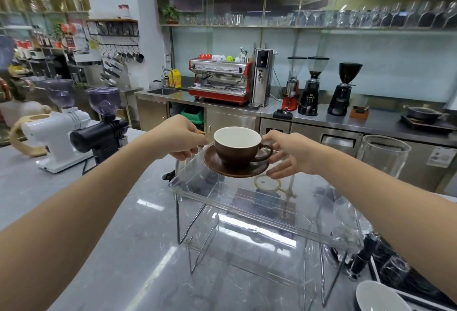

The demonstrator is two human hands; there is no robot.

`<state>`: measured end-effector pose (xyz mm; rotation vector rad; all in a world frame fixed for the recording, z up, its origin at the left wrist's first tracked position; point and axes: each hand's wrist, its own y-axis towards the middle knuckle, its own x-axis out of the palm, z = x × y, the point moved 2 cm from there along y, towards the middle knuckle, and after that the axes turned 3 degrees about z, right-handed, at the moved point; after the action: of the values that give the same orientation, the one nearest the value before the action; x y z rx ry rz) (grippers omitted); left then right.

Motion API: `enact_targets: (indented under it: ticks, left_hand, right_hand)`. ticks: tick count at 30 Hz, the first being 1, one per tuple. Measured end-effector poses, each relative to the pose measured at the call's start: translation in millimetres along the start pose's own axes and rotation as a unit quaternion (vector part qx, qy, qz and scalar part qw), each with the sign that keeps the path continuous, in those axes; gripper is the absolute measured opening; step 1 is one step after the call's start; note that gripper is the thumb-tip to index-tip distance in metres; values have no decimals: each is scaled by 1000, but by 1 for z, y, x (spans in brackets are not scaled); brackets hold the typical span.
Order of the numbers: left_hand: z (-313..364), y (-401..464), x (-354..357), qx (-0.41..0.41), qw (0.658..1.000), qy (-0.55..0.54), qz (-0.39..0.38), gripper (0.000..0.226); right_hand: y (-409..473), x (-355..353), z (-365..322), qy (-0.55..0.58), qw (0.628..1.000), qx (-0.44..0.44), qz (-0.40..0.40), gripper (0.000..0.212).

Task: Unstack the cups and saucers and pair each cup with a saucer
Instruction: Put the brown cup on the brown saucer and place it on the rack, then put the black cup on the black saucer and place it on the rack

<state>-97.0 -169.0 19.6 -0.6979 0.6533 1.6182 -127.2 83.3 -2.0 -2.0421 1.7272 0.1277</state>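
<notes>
A brown cup [236, 152] with a white inside stands upright on a brown saucer [217, 168], held above the far edge of a clear acrylic shelf [247, 214]. My right hand [290, 155] grips the saucer's right rim, thumb by the cup's handle. My left hand [184, 139] sits just left of the saucer with fingers curled; whether it touches the rim is unclear. A white dish [378, 297] shows at the bottom right corner.
Two coffee grinders, white [53, 132] and black [99, 135], stand on the grey marble counter [74, 212] at left. A tall glass vessel [383, 155] and glassware crowd the right. A red espresso machine [220, 81] and grinders line the back counter.
</notes>
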Motion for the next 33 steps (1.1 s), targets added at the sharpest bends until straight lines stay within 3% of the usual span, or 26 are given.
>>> enact_targets:
  ticks: [2,7,24,33]
  left_hand:
    - [9,-8,1,9,1000,-10,7,19]
    - [38,-31,9,37,997,-62,0,17]
    - [187,-123,121,188,964,-146,-119,21]
    - [212,-162,205,190,944,-204,-178,19]
  right_hand:
    - [-10,-8,-1,-18,999,-20,41,50]
    - [-40,-37,-5,-64,988,-97,106,21]
    - [-163,-159,72,-27,977,-129,167,14]
    - [-190,-194,146,27,975,-97,197,11]
